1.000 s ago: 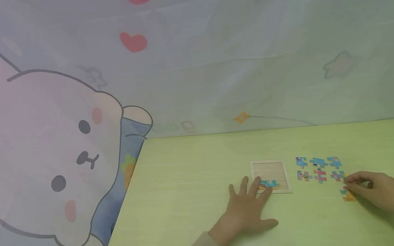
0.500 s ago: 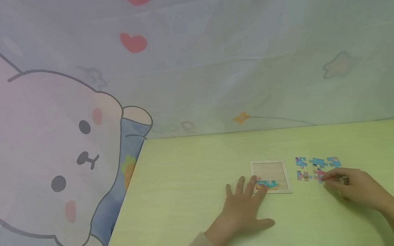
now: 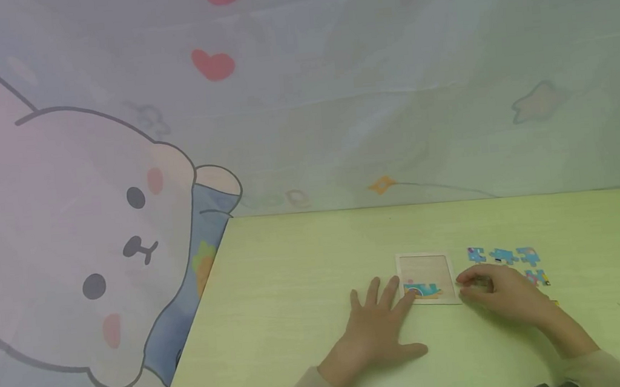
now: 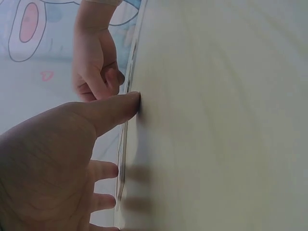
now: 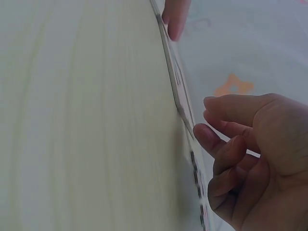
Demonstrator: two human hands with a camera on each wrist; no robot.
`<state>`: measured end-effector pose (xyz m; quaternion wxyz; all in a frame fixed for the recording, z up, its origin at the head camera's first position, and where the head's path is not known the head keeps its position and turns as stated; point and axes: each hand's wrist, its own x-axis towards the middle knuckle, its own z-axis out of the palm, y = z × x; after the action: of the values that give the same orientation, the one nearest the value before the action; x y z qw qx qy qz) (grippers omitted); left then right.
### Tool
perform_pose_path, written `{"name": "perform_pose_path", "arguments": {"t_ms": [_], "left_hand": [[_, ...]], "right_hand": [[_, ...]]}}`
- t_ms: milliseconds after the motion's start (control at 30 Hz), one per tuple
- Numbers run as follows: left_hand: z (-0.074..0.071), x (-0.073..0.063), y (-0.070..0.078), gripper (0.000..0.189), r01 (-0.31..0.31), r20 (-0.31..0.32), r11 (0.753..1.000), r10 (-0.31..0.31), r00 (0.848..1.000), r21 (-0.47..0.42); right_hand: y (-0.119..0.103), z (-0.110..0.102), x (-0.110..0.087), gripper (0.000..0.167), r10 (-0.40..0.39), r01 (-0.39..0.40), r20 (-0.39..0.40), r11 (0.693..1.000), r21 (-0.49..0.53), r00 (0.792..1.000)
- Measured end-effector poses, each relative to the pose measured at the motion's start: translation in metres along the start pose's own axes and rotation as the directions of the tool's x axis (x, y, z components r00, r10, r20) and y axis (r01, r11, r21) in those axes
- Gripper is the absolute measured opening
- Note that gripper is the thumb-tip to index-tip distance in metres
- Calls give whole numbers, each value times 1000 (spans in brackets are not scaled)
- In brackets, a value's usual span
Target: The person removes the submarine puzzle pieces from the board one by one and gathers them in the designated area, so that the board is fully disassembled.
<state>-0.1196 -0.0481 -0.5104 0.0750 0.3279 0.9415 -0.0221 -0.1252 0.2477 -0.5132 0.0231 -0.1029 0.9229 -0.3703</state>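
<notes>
A small square wooden puzzle frame [image 3: 430,304] lies on the table with joined blue and orange puzzle pieces [image 3: 431,289] along its near side. My left hand [image 3: 375,328] is spread flat, its index fingertip over the frame's near left corner. At the frame's right edge is my right hand [image 3: 506,292], thumb and index fingertip a little apart and the other fingers curled. Nothing shows between its fingers in the right wrist view. Loose jigsaw pieces [image 3: 503,255] lie behind it, and another piece [image 3: 537,277] is beside it. The hand and wrist hide others wholly or partly.
The light yellow-green table [image 3: 305,267] ends at a patterned wall cloth [image 3: 337,124] at the back. A large cartoon animal [image 3: 112,245] is printed on the cloth at left.
My right hand has moved left from the loose pieces to the frame's right edge. My left hand has slid slightly left, its fingers baring more of the frame.
</notes>
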Motion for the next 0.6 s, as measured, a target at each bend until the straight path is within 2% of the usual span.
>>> {"name": "perform_pose_path", "arguments": {"t_ms": [333, 600], "left_hand": [[3, 1, -1, 93, -4, -10, 1000, 4, 1000, -6], [0, 0, 0, 92, 0, 1, 1000, 0, 1000, -7]], "right_hand": [[-23, 19, 17, 31, -51, 52, 13, 999, -14, 999], [-29, 25, 21, 28, -18, 18, 49, 1000, -9, 999]]}}
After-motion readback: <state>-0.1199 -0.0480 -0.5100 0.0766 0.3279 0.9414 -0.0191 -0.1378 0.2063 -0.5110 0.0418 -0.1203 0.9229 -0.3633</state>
